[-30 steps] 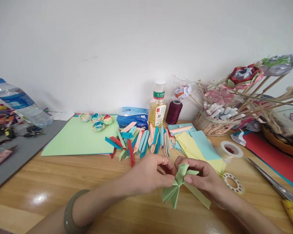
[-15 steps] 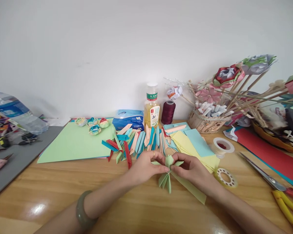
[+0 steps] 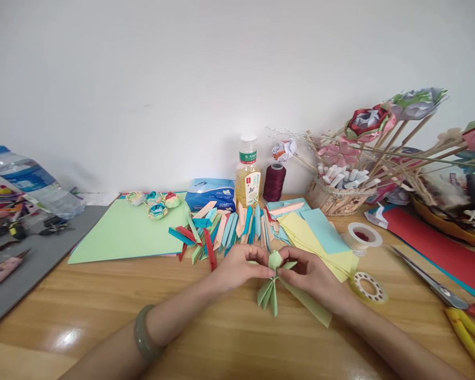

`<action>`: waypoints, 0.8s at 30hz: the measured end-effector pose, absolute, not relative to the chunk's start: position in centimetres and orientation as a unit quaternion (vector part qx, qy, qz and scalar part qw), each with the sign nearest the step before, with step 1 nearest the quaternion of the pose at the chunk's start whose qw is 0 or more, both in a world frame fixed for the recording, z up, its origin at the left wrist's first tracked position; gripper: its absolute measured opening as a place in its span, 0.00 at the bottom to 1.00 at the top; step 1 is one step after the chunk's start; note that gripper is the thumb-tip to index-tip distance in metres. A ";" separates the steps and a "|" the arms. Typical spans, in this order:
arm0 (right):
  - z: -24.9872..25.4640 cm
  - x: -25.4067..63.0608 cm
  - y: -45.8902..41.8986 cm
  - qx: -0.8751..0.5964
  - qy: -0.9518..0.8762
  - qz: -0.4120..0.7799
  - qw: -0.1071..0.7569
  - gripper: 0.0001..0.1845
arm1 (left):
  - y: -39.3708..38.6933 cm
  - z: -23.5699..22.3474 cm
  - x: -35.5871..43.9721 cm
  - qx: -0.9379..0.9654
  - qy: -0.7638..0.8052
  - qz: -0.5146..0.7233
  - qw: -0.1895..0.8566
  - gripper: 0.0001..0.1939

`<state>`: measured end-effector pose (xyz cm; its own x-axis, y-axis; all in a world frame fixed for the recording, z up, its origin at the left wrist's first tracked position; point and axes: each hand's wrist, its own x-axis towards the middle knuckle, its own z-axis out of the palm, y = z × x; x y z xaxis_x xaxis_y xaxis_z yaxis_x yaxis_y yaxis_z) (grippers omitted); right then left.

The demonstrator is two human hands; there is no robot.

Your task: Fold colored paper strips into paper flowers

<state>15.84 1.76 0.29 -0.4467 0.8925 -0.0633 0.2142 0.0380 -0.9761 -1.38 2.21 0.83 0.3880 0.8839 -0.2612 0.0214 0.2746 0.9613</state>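
Between my hands is a light green folded-paper flower (image 3: 268, 295), its pleated petals fanning out above and below my fingertips. My left hand (image 3: 243, 266) pinches it from the left with thumb and fingers. From the right, my right hand (image 3: 311, 269) pinches its centre, where the fingertips of both hands nearly meet. A yellow-green paper strip (image 3: 311, 306) lies under my right hand. Just beyond my hands, a heap of folded paper strips (image 3: 229, 229) in blue, red, peach and green spreads across the wooden table (image 3: 221, 338).
Behind stand a tissue pack (image 3: 210, 194), a drink bottle (image 3: 248, 177) and a maroon thread spool (image 3: 274, 183). Yellow paper sheets (image 3: 304, 243), a tape roll (image 3: 369, 288) and scissors (image 3: 439, 290) lie to the right. Paper rosettes (image 3: 157, 210) rest on green sheets (image 3: 122, 232) at the left.
My hands keep their pinch on the green paper flower and have barely moved. The whole view has shifted slightly, with background things sitting a little further right.
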 end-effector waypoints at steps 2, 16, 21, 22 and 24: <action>0.2 15.8 1.8 -0.424 -0.654 0.543 0.313 0.04 | 2.3 0.6 -1.4 0.509 0.446 0.332 0.657 0.07; 0.6 15.6 1.6 -0.441 -0.678 0.511 0.292 0.05 | 2.7 0.8 -1.5 0.498 0.449 0.315 0.672 0.07; 0.7 15.6 1.5 -0.442 -0.677 0.506 0.299 0.07 | 2.6 0.9 -1.5 0.523 0.463 0.333 0.633 0.06; 0.6 15.6 1.5 -0.441 -0.678 0.504 0.302 0.07 | 2.6 0.9 -1.5 0.526 0.465 0.335 0.628 0.06; 0.5 15.6 1.5 -0.443 -0.679 0.498 0.308 0.06 | 2.6 0.9 -1.5 0.530 0.463 0.334 0.627 0.06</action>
